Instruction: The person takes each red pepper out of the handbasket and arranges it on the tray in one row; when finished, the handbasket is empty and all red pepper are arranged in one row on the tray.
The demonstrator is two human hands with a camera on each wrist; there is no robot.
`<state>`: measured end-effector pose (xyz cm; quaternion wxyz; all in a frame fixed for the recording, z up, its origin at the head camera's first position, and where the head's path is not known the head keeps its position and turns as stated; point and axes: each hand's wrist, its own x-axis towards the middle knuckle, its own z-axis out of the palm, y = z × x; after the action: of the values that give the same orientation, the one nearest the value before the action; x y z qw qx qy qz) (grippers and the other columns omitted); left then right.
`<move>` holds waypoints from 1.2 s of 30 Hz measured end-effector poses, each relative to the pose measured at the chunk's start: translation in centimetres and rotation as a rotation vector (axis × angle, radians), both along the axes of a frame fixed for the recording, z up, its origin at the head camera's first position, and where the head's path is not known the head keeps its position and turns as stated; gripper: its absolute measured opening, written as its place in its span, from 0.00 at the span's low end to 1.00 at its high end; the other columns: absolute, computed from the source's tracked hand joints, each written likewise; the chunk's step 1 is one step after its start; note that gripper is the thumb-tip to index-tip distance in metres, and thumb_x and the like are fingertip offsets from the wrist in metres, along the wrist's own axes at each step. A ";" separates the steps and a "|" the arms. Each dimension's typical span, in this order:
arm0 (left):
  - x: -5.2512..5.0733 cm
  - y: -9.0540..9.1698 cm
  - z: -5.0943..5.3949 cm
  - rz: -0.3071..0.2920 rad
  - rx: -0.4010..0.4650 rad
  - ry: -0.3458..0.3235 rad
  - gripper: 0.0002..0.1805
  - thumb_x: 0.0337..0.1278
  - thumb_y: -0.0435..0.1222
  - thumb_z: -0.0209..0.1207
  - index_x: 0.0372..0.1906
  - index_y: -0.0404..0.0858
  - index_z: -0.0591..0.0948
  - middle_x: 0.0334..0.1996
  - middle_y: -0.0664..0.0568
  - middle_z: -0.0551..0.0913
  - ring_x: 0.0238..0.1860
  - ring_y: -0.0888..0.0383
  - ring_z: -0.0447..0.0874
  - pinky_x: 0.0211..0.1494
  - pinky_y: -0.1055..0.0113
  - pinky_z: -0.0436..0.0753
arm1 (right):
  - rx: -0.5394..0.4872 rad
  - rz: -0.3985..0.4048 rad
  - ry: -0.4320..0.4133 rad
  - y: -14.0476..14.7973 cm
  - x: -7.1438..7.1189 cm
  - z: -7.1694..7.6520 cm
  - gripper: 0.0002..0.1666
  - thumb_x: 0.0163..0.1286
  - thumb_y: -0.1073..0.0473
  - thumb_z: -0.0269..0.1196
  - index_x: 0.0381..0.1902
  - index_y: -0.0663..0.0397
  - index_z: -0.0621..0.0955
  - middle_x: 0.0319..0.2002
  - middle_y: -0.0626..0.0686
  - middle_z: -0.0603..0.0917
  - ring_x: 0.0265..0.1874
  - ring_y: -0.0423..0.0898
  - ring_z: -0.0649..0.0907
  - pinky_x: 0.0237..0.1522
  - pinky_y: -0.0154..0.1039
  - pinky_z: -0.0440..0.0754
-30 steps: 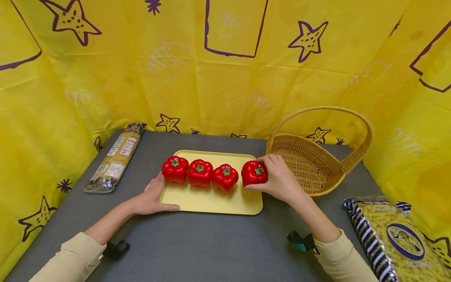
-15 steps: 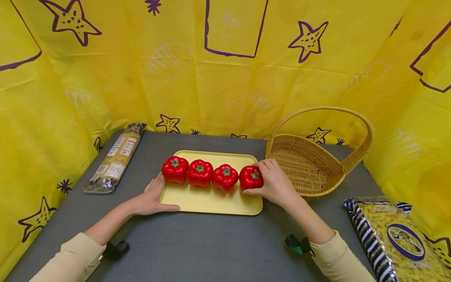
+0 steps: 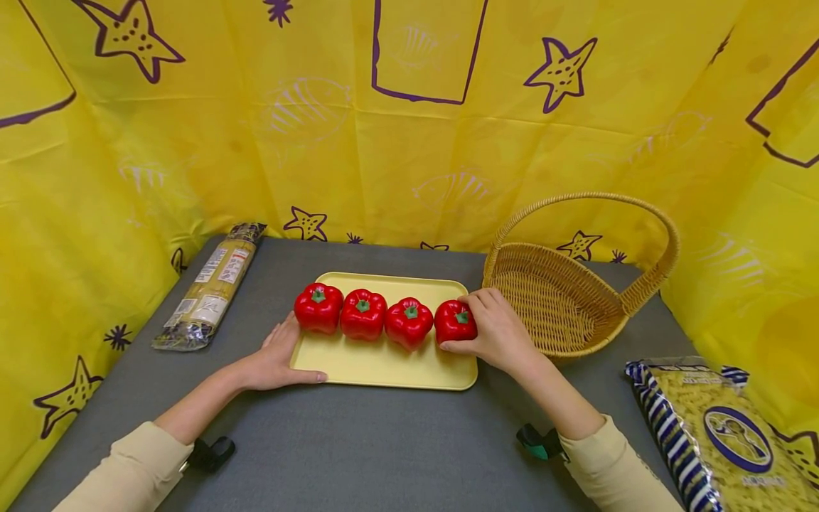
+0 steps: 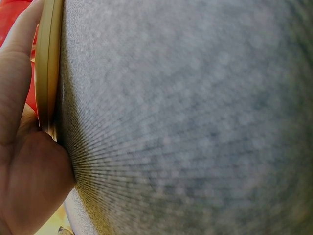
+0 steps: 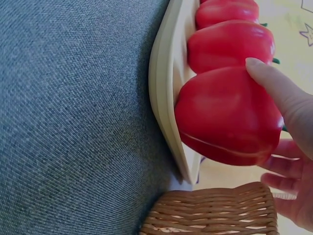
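My right hand grips a red bell pepper at the right end of a pale yellow tray. In the right wrist view, the thumb presses on this pepper's side while the other fingers are partly hidden behind it. Three more red bell peppers with green stems, a left one, a middle one and a right one, stand in a row on the tray. At the tray's left front corner rests my left hand, fingers along the side and thumb straight along the front edge.
A wicker basket with a tall handle stands just right of the tray, close behind my right hand. A pasta pack lies at the left, and another pasta bag at the right front. Yellow curtains enclose the grey table.
My right hand has moved the gripped pepper slightly left and lower in the head view, close to the row. Over the last half second it barely shifts. The left hand stays still.
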<state>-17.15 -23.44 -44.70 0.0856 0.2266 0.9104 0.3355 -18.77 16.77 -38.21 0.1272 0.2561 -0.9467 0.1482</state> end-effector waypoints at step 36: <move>0.0 -0.1 -0.3 -0.001 0.008 0.002 0.62 0.47 0.55 0.70 0.77 0.38 0.43 0.76 0.38 0.42 0.74 0.34 0.30 0.64 0.28 0.37 | 0.010 0.038 0.009 0.2 -0.1 -0.1 0.46 0.44 0.36 0.78 0.52 0.61 0.78 0.46 0.57 0.79 0.50 0.53 0.74 0.59 0.48 0.71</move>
<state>-17.18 -23.55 -45.04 0.0841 0.2278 0.9090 0.3387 -18.82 16.92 -38.34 0.1272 0.2755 -0.9418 0.1450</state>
